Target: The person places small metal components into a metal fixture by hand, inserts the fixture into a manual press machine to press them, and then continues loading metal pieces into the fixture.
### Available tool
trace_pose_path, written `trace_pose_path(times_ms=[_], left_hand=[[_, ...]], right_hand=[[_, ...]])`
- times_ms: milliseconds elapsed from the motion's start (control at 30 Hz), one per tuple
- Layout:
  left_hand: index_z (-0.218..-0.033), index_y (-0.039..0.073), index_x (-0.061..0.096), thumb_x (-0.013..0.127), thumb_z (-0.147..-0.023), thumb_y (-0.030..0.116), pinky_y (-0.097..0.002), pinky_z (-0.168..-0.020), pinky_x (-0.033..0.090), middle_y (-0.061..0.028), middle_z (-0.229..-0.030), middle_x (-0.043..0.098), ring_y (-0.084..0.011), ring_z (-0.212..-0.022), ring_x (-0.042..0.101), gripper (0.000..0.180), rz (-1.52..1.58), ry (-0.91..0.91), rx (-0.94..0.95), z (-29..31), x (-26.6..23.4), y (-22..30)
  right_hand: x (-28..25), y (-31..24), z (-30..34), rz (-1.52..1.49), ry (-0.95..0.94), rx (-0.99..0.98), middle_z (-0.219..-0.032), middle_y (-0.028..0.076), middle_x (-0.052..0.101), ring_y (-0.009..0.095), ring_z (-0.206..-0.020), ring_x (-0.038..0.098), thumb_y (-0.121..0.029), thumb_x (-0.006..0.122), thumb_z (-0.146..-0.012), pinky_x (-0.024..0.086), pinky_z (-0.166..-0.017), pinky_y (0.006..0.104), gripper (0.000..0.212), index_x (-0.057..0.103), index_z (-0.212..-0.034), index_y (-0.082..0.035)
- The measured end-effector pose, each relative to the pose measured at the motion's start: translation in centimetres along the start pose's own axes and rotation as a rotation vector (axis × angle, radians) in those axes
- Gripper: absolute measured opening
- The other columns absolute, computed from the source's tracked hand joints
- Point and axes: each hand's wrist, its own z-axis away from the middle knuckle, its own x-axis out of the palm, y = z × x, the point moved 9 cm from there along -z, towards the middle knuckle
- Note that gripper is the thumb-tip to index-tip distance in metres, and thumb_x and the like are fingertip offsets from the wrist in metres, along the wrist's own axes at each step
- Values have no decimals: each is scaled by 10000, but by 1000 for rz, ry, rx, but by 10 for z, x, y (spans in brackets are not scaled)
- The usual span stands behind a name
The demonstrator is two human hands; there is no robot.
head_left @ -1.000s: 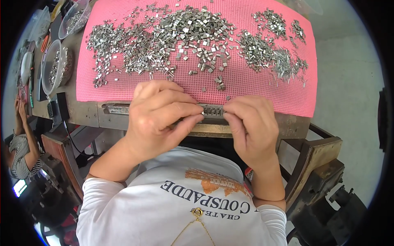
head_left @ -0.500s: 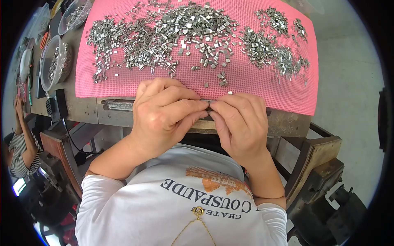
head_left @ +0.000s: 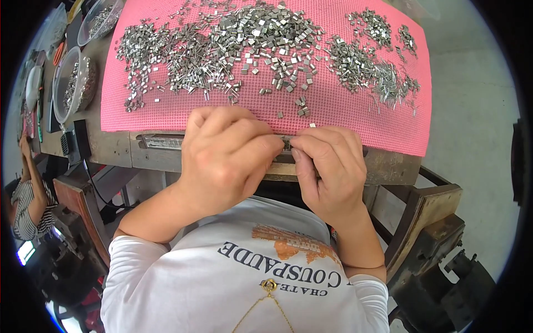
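Observation:
My left hand (head_left: 225,158) and my right hand (head_left: 332,169) meet at the near edge of the bench, over a long narrow metal bar (head_left: 161,142) lying along that edge. Both have their thumbs and fingers pinched, with the tips close together. In the small gap between them shows a tiny dark piece (head_left: 287,145), too small to make out. Whatever each pinch holds is hidden by the fingers. Just beyond them lies a pink mesh mat (head_left: 183,115) with heaps of small square metal-cased parts (head_left: 261,30), some with thin wire leads (head_left: 391,89).
Clear plastic tubs (head_left: 58,91) of metal parts stand at the left of the wooden bench (head_left: 114,149). Dark machine parts (head_left: 458,288) flank my right side. A co-worker in a striped top (head_left: 30,205) is at the far left.
My fingertips have parted slightly, the right hand shifting a little to the right, so a narrow gap opens over the bar. The heaps on the mat look the same.

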Motion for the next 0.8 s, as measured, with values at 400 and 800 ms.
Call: trace_pose_path(times_ms=[400,800], left_hand=[[-974,122,817,900,-703,142,-349,-810,477,-21,-940,773,-203,-919,716,284,228,-14,-111,4,0,-19],[-839,147,810,913,-705,267,-385,-839,454,26,-885,692,-223,-927,624,208,-101,-42,-142,-43,-8,-46]], right_hand=[[-2,-1,-3,14,-63,58,-993,83,692,300,-925,651,-23,764,-810,482,-822,418,222,725,-1028,-46],[-33,12,-10,149,24,170,-953,101,723,275,-881,651,8,745,-850,487,-825,385,144,737,-991,-17]])
